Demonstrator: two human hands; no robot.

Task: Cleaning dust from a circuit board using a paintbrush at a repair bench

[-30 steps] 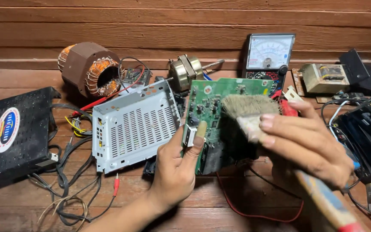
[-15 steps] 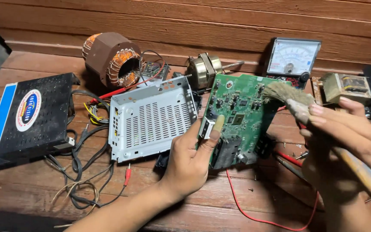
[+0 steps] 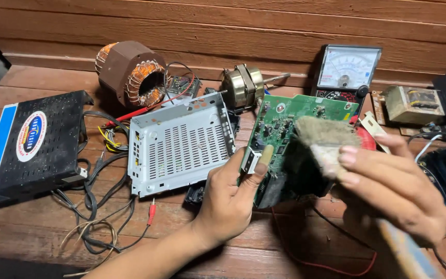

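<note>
The left hand [image 3: 228, 199] grips the green circuit board [image 3: 285, 139] tilted at centre; the right hand [image 3: 393, 188], at three o'clock, clasps a brush [image 3: 326, 142] whose bristles touch the board.

- Head view: single camera, worn on the person's head.
- Facing: downward and forward, over wooden table [image 3: 42, 243] toward plank wall [image 3: 223, 26].
- Range: close.

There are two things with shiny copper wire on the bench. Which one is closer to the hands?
The small brass-coloured motor, just behind the green circuit board that the left hand holds. The big brown coil with orange windings sits farther left, beyond the metal case.
</note>
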